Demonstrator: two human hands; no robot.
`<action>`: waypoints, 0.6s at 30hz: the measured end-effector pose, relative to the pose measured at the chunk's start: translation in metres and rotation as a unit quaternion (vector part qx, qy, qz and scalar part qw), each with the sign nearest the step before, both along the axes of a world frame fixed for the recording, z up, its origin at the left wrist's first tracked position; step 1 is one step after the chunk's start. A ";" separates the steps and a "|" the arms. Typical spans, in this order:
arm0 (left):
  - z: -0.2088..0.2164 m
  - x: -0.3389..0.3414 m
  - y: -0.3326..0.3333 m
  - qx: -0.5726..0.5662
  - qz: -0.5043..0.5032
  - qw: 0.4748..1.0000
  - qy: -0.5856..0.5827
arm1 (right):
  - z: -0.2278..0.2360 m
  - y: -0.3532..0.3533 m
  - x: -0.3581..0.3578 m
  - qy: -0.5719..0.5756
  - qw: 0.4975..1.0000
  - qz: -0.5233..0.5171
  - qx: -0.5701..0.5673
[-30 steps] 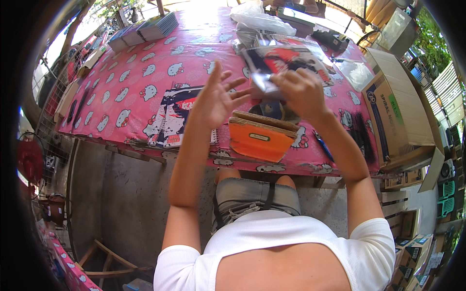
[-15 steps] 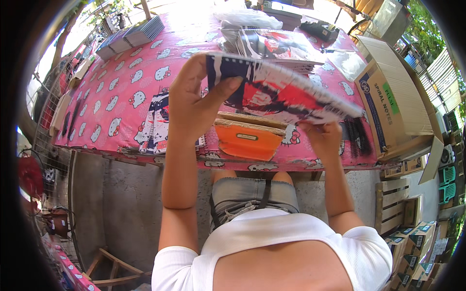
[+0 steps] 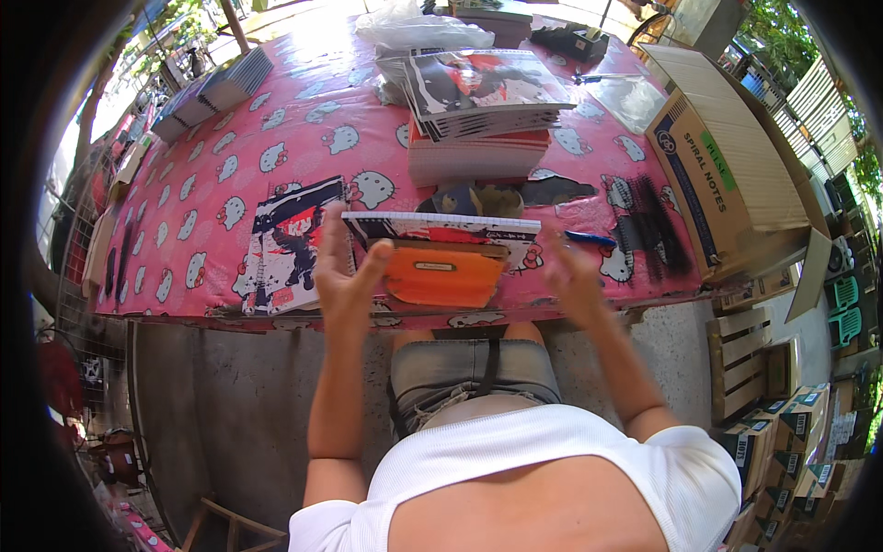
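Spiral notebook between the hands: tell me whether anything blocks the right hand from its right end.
Nothing visible stands between the right hand and the right end of the spiral notebook; blur hides whether they touch. The orange block sits left of the hand, not between them.

Frame centre: left hand (image 3: 351,281) grips left end of a notebook (image 3: 446,224), seen near edge-on above orange block (image 3: 446,278). Right hand (image 3: 574,274) blurred by right end, contact unclear. Upper centre: notebook stack (image 3: 487,87). Right: cardboard box (image 3: 736,156).
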State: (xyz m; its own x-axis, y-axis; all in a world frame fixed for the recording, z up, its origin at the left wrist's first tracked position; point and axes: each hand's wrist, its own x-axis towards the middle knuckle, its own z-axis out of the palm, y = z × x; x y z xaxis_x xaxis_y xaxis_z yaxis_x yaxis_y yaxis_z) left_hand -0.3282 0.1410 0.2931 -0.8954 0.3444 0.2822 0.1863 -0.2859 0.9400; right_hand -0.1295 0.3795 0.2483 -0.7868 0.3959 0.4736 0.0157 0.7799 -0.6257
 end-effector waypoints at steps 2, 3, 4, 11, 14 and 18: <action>0.024 -0.004 -0.007 -0.006 0.017 0.986 0.163 | 0.013 0.075 0.011 -0.003 0.984 -0.162 0.072; 0.052 0.006 -0.009 0.036 -0.040 0.970 0.237 | 0.019 0.110 0.016 -0.036 0.958 -0.263 0.105; 0.069 0.016 -0.002 0.064 -0.115 0.947 0.294 | 0.014 0.148 0.033 -0.086 0.939 -0.302 0.138; 0.107 0.078 -0.014 -0.033 -0.302 0.833 0.463 | -0.009 0.177 0.014 -0.266 0.902 -0.298 0.165; 0.098 0.083 0.001 -0.044 -0.315 0.818 0.480 | 0.010 0.161 0.018 -0.201 0.922 -0.309 0.121; 0.107 0.086 -0.011 -0.070 -0.247 0.828 0.499 | 0.046 0.102 0.000 -0.056 0.978 -0.117 0.165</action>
State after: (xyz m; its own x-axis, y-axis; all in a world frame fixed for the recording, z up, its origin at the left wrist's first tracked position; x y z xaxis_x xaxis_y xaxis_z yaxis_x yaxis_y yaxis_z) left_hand -0.2420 0.1302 0.3996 0.0188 0.6906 0.7230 0.7833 -0.4596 0.4187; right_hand -0.1291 0.4815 0.2942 -0.7469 0.4117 0.5221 0.2721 0.9057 -0.3250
